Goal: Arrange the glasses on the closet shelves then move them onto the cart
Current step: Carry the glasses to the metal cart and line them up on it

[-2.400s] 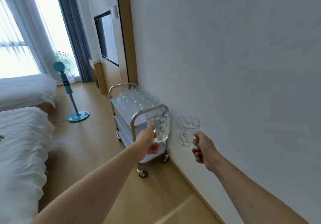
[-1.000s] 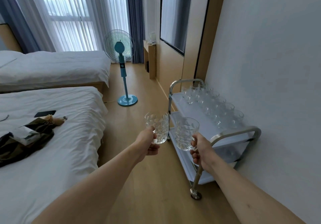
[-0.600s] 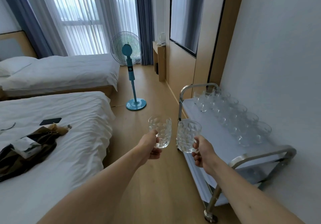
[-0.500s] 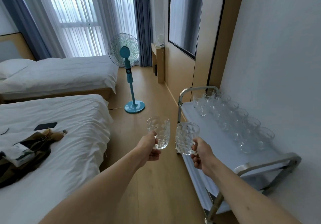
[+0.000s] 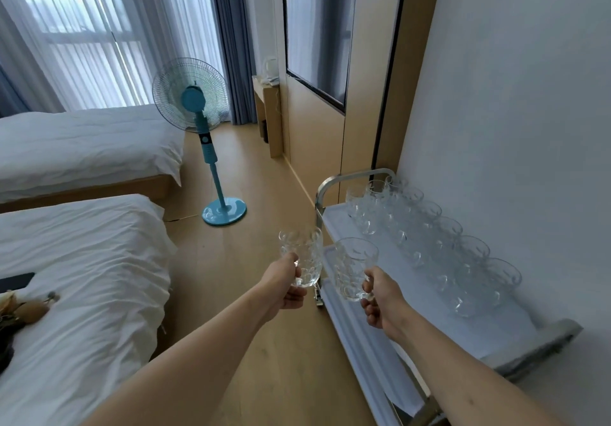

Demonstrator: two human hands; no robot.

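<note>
Left hand (image 5: 284,285) and right hand (image 5: 380,303) are each gripping a dimpled glass mug (image 5: 302,255) (image 5: 352,268) by its handle beside the cart (image 5: 363,250), holding fragile, slippery, rigid glass.

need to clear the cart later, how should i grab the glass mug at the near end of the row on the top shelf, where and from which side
Take the nearest mug by its handle, coming from the open aisle side of the cart. The handles on that row appear to face the aisle, the wall blocks the far side, and neighbouring mugs crowd its body. Both hands already hold their mugs by the handles this way.
</note>
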